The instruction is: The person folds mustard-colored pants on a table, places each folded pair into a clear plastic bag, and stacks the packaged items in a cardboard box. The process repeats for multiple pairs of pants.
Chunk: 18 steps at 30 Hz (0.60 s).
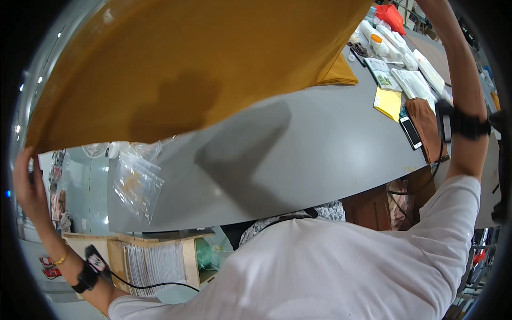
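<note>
A broad sheet of mustard-yellow cloth [256, 48] is held up and spread above the grey table, filling the upper part of the view. Its lower left corner is pinched by my left hand [31, 184], raised at the far left. My right arm reaches up at the right, and its hand lies beyond the top edge, so its grip is hidden. A folded bit of the same cloth [341, 73] hangs or rests near the table at the cloth's right end; I cannot tell which. The cloth casts a dark shadow on the tabletop.
Clear plastic bags [137, 184] lie at the left end of the grey table [277, 149]. At the right are a phone [410, 132], brown folded cloth [426, 125], a yellow packet [388, 103] and white packages [416, 82]. Below left stands a wooden box [189, 261] of white sheets.
</note>
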### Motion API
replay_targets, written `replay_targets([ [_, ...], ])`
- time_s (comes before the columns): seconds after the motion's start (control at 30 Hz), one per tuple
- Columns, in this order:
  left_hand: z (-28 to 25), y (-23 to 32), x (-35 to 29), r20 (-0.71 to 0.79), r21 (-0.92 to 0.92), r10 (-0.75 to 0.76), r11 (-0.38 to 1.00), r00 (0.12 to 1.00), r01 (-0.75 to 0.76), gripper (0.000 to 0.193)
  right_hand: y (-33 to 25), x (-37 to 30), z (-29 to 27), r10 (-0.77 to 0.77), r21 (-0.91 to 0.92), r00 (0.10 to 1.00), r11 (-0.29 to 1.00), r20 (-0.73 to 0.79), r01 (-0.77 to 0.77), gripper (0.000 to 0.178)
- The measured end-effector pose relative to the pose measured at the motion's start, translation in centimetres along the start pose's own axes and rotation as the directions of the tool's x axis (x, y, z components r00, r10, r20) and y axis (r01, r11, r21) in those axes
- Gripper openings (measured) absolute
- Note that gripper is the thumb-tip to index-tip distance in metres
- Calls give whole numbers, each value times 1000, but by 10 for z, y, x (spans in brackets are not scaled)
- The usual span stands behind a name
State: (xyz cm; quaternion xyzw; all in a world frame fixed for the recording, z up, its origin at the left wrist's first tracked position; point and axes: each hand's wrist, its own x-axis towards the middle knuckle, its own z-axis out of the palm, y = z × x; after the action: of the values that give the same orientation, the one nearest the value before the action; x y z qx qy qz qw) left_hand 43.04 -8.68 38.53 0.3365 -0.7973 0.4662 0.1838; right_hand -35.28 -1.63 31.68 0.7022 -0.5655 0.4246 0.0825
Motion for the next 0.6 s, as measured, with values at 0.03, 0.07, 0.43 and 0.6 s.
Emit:
replay_targets([
  [0.03, 5, -4, 16, -101, 50, 54, 998, 993, -49, 31, -9, 26, -10, -25, 16, 995, 1000, -98, 27, 15],
  [0.07, 10, -5, 33, -47, 63, 36, 997, 998, -33, 33, -13, 48, -11, -49, 31, 979, 998, -196, 56, 16],
  [0.43, 133, -92, 78, 154, 292, -376, 901, 914, 321, 28, 0, 235, 206, -236, 190, 970, 951, -65, 244, 27],
  [0.6, -22, -123, 46, -209, 443, -144, 868, 967, 225, 31, -43, 229, 146, -90, 351, 995, 931, -39, 98, 22],
])
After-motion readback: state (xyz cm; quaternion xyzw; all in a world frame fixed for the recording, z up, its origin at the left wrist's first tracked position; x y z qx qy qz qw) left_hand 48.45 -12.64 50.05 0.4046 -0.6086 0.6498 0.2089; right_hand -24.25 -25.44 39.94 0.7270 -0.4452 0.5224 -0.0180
